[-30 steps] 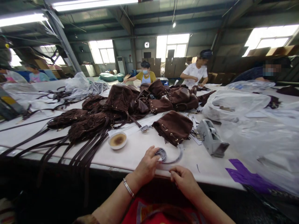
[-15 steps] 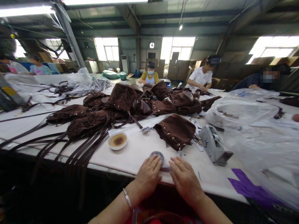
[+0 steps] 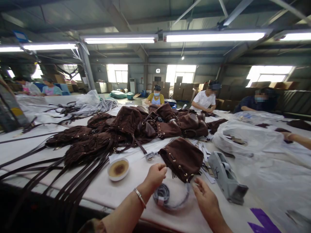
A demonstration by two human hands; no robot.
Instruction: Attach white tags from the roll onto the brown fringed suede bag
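Note:
My left hand (image 3: 155,176) is raised over the table with its fingers curled together; whatever they may hold is hidden. Below it lies a coiled strap (image 3: 163,194) in clear plastic wrapping, its tail curving right and up toward the lower edge of a dark brown bag (image 3: 182,157). My right hand (image 3: 205,195) is by that lower edge, to the right of the strap's tail. Its thumb and fingers are drawn together, and I cannot make out what lies between them. The bag has gold eyelets, a drawcord and a fringe.
A white bowl (image 3: 118,169) of yellowish stuff with a dark middle stands to the left. Behind are piled brown bags (image 3: 128,121). A grey tape dispenser (image 3: 227,178) and plastic bags (image 3: 247,136) are at the right. Co-workers work across the table; another person's hand (image 3: 289,136) reaches in.
My hands have lifted off the strap and moved apart, left hand up, right hand toward the bag's lower edge. The coiled strap and its tail now show. The view has tilted up.

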